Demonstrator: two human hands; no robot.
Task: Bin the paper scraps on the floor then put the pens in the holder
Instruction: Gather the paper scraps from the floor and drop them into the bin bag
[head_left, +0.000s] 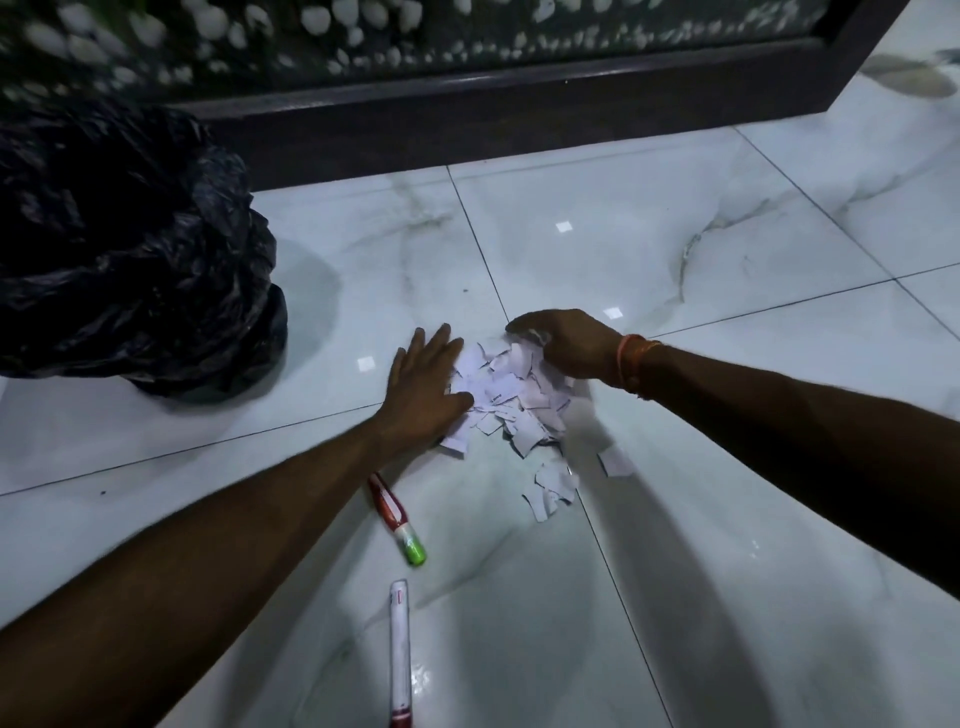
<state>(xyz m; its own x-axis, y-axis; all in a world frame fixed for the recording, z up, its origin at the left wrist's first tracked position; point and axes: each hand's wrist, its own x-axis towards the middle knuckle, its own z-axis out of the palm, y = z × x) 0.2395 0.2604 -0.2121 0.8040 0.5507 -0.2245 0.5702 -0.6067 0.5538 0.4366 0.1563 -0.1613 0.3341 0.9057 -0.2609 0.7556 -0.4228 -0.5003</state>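
Note:
A heap of white paper scraps (511, 400) lies on the marble floor between my hands. My left hand (423, 387) rests flat, fingers spread, against the heap's left side. My right hand (563, 343) curls over the heap's far right edge, its fingers closed on some scraps. A few loose scraps (553, 488) lie nearer to me, one more scrap (615, 461) to their right. A red pen with a green cap (397, 519) lies under my left forearm. A white pen with a red end (400, 654) lies closer to me. No holder is in view.
A bin lined with a black plastic bag (124, 249) stands at the left. A dark wooden frame (493, 119) with a patterned panel runs along the back. White marble floor tiles (701, 234) stretch to the right.

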